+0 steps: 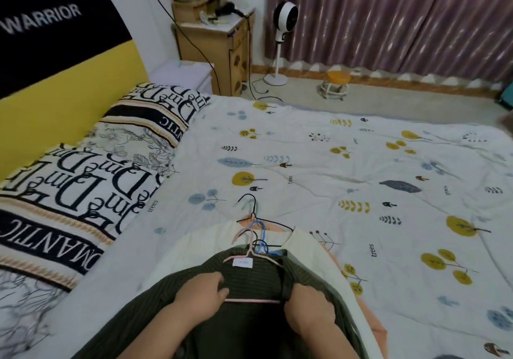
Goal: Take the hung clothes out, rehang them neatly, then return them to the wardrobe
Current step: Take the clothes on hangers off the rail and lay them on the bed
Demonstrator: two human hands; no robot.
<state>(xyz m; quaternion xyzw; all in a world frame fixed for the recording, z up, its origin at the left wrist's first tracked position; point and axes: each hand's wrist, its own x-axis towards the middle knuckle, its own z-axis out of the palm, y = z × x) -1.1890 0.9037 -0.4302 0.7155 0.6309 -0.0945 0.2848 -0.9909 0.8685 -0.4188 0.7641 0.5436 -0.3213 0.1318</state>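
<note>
Here, lying flat on the near side of the bed [319,142], atop a stack of hung clothes: dark green sweater [258,279]. Gripping its fabric, fingers curled, left hand [200,289] and right hand [311,301], likely straightening it around the pink hanger [251,253].

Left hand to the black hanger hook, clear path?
Probably yes. The black hook lies exposed on the duvet beyond the pile, nothing over it. But the left hand grips the green sweater and must let go first.
</note>
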